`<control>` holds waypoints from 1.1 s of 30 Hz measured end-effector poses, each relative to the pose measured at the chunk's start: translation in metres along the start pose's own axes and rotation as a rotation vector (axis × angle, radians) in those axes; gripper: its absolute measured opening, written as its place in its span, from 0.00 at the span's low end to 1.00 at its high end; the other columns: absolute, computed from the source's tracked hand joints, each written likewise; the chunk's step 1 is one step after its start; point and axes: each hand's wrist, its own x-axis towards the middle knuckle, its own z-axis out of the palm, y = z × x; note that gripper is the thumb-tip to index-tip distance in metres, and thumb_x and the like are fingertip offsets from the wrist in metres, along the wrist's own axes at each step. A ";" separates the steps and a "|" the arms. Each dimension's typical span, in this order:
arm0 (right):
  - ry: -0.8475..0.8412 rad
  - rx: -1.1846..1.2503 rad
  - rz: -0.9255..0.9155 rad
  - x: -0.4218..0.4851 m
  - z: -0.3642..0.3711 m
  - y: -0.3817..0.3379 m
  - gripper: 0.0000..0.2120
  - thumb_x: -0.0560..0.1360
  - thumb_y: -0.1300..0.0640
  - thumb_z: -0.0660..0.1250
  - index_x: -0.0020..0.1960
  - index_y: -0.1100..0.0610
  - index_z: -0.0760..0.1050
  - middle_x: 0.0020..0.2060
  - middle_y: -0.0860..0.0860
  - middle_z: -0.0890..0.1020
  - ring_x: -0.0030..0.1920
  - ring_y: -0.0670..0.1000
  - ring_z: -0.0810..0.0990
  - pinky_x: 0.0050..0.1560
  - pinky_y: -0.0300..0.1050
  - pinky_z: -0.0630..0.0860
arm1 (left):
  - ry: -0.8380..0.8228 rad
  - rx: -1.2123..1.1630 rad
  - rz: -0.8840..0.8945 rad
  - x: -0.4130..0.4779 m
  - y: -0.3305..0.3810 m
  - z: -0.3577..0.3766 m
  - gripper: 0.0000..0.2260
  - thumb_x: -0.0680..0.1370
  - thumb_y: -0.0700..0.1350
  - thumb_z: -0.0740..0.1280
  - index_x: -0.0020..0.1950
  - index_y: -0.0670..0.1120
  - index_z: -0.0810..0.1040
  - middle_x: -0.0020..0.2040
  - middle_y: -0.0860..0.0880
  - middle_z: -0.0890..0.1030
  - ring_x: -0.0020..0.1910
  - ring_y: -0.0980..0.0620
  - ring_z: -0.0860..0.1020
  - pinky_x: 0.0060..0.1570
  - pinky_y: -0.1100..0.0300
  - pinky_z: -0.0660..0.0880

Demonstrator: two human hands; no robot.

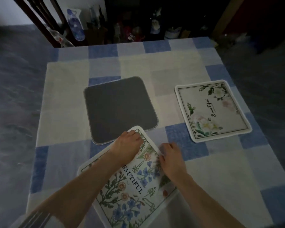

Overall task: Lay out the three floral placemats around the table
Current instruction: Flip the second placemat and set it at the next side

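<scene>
The left hand (128, 143) presses flat on the near placemat (132, 191), printed "BEAUTIFUL" amid blue and orange flowers; the right hand (170, 159) pinches its right edge. A "Beautiful" rose placemat (212, 111) lies right; a grey-side-up placemat (120, 109) lies centre on the checked tablecloth (64, 89).

Both bare forearms reach forward — the left hand (127, 143) lies palm-down, fingers curled, while the right hand (170, 157), just beside it, has fingers bent down.
</scene>
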 end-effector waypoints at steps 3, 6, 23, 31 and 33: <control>0.034 -0.020 0.096 -0.016 0.001 0.011 0.05 0.76 0.60 0.64 0.52 0.59 0.74 0.52 0.55 0.73 0.54 0.55 0.72 0.46 0.44 0.71 | -0.017 -0.004 0.123 0.023 0.009 0.004 0.13 0.74 0.39 0.63 0.57 0.47 0.77 0.56 0.47 0.78 0.57 0.45 0.74 0.56 0.51 0.72; 0.040 -0.017 0.150 -0.027 0.006 0.013 0.06 0.77 0.59 0.63 0.53 0.57 0.73 0.53 0.54 0.73 0.56 0.54 0.71 0.49 0.46 0.75 | -0.058 -0.017 0.197 0.037 0.015 0.010 0.15 0.75 0.38 0.62 0.61 0.47 0.75 0.61 0.48 0.75 0.62 0.46 0.71 0.62 0.52 0.68; 0.097 0.039 0.196 -0.042 0.011 0.006 0.05 0.79 0.61 0.58 0.50 0.58 0.73 0.49 0.54 0.76 0.49 0.53 0.73 0.48 0.46 0.73 | 0.007 0.037 0.368 0.037 0.027 -0.011 0.15 0.66 0.37 0.70 0.51 0.45 0.76 0.49 0.45 0.77 0.50 0.45 0.75 0.50 0.52 0.73; 0.224 0.088 0.038 -0.063 -0.011 -0.003 0.04 0.79 0.61 0.61 0.46 0.57 0.72 0.44 0.51 0.73 0.45 0.50 0.71 0.42 0.43 0.70 | 0.230 0.084 0.309 -0.003 0.032 -0.042 0.14 0.62 0.32 0.71 0.44 0.45 0.76 0.41 0.47 0.76 0.41 0.47 0.74 0.40 0.55 0.72; 0.279 0.117 -0.010 -0.068 -0.017 -0.008 0.03 0.78 0.62 0.62 0.46 0.57 0.73 0.44 0.51 0.73 0.44 0.50 0.71 0.42 0.45 0.73 | 0.273 0.082 0.257 -0.014 0.034 -0.050 0.14 0.62 0.31 0.71 0.44 0.44 0.76 0.41 0.47 0.75 0.41 0.47 0.73 0.40 0.54 0.71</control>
